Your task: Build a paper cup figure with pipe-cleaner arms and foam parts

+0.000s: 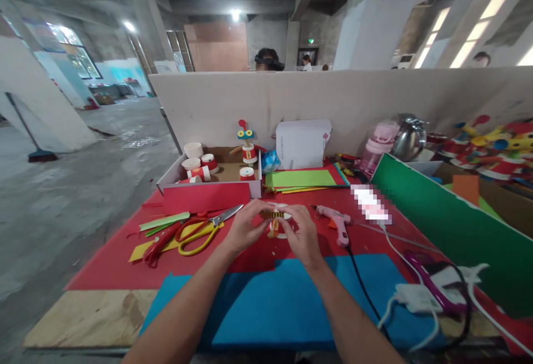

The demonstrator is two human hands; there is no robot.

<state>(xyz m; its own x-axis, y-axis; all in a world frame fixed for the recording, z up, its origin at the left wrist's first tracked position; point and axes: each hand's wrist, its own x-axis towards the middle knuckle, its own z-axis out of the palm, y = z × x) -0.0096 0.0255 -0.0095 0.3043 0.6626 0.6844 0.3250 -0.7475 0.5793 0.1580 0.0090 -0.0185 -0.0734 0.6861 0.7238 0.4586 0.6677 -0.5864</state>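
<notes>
My left hand [245, 228] and my right hand [300, 235] meet over the red sheet [112, 267] in the middle of the table. Together they hold a small white and red paper cup [278, 225]. A brown-and-yellow twisted pipe cleaner [271, 214] lies across the cup's top, pinched between the fingers of both hands. Both hands are closed round the cup. A pink hot glue gun [338, 223] lies just right of my right hand. Yellow-handled scissors [205, 232] lie just left of my left hand.
A cardboard box [208, 192] behind holds several paper cups and a finished cup figure [248, 147]. Green and yellow sheets [300, 179], a white bag [303, 143], a pink bottle [377, 150], a kettle [410, 137], a power strip [420, 297], a blue sheet [266, 308]. People sit beyond the partition.
</notes>
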